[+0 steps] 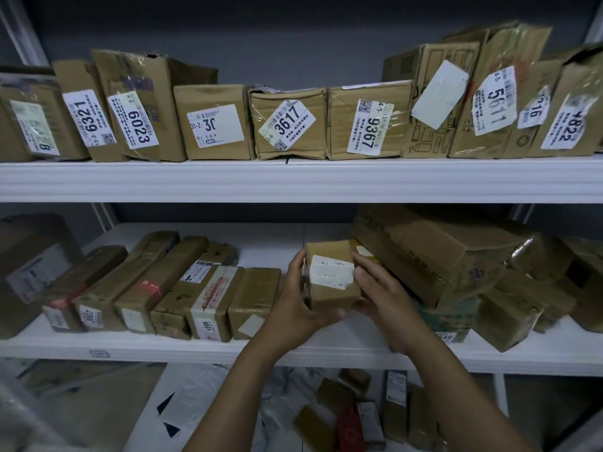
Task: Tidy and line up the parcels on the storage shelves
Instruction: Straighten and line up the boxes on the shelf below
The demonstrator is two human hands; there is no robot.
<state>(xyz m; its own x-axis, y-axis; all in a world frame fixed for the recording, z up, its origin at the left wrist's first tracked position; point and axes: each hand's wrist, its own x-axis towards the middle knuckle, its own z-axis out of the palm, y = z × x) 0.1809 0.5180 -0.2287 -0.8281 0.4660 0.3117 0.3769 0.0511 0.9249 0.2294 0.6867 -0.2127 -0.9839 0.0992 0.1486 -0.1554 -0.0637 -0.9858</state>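
A small brown cardboard box with a white label is held in both hands over the front of the lower white shelf, label side towards the camera. The left grip is curled round its left side and underside, thumb along the lower front edge. The right grip is pressed to its right side, fingertips on the label's edge. Whether the box touches the shelf board cannot be told.

The box sits in the gap between two groups. To its left is a tight row of long brown taped parcels, ends facing out. The nearest is a brown parcel with a small blank white sticker, just beside the left wrist. A large dark carton stands at the far left end.

To the right, a loose heap of big brown cartons lies tilted and overlapping. It rests partly on a teal-printed carton and crowds in close behind the right grip.

On the upper white shelf brown boxes stand in a line with number labels outward, among them the box marked 3617 and the box marked 9367. The tall box marked 5611 at the right leans against its neighbours.

Below the shelves, small scattered boxes and white plastic bags lie on the floor.
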